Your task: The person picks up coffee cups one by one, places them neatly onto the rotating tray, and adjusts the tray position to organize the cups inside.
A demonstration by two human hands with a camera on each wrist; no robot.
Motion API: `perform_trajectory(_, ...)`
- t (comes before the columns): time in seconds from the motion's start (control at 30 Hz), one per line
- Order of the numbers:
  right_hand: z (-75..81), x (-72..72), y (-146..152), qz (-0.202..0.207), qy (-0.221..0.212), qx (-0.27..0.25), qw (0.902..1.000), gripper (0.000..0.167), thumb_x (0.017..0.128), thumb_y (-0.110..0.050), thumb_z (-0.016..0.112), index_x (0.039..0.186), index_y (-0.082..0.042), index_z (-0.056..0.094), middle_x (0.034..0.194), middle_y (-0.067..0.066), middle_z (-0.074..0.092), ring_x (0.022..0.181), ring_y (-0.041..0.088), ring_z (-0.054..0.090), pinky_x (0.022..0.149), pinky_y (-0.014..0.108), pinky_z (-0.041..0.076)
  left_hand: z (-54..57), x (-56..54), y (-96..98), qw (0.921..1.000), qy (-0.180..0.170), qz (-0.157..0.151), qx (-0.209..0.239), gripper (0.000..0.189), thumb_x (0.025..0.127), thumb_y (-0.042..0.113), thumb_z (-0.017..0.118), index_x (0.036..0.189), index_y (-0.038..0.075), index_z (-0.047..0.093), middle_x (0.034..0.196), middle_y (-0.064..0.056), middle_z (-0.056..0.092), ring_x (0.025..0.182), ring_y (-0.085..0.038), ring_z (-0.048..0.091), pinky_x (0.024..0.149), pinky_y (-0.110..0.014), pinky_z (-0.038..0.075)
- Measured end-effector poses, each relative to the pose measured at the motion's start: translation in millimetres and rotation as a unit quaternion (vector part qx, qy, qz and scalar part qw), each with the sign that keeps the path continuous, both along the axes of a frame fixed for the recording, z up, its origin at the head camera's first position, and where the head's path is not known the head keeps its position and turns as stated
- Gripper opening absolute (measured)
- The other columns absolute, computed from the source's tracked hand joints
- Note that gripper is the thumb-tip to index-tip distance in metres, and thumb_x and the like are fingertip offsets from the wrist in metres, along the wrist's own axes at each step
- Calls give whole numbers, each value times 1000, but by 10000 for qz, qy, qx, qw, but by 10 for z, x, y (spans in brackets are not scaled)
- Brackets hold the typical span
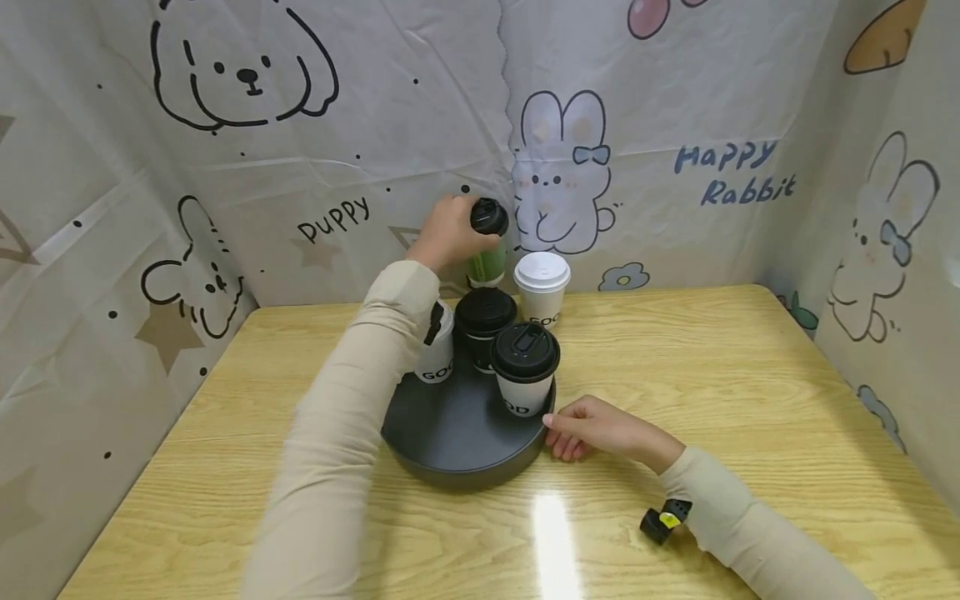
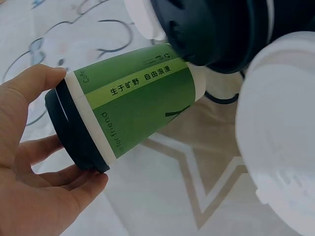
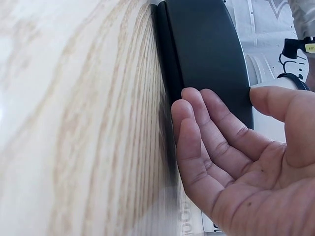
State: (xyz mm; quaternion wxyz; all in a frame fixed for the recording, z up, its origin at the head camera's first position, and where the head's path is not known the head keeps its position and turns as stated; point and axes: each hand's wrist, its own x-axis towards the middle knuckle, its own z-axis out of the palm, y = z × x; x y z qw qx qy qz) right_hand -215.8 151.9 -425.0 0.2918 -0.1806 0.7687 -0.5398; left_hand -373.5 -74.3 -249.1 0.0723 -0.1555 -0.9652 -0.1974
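Bright even light, glare on table, blurred near sleeve

Head view high over the table; both wrist views close, sharing the tray.

Green cup with black lid, black tray, light wood-grain table (cartoon-printed backdrop)

The person wears a long-sleeved top in pale cream, its smooth fabric covering both arms down to the wrists. The hands are bare, with short, unpainted nails. A small black device with a yellow patch is strapped under the right wrist; a similar black strap sits on the left sleeve.
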Motion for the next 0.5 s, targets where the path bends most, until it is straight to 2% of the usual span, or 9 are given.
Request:
perform_trajectory(0.17,-10,-6,-5,25,20,3,10000,44,101,-28,48,94,12,67,79,11,69,69,15,64,64,31,55,115,79,-89,9996,95,-42,244,69,85,31,69,141,1,44,134,-18,51,121,-29,46,100,-38,40)
perform_trajectory(0.37,-19,-17,-8,22,0,28,10000,44,101,-29,49,93,11,67,78,11,69,68,15,64,63,29,55,199,174,-220,9984,304,-144,464,67,85,30,67,141,2,45,135,-18,52,123,-30,46,102,-39,38)
perform_trajectory(0.5,-19,-20,-1,49,13,38,10000,44,101,-29,48,93,10,67,78,11,69,69,15,65,63,29,54,253,317,-285,9973,508,-151,513,66,84,32,67,140,3,47,133,-18,52,121,-30,46,100,-41,39)
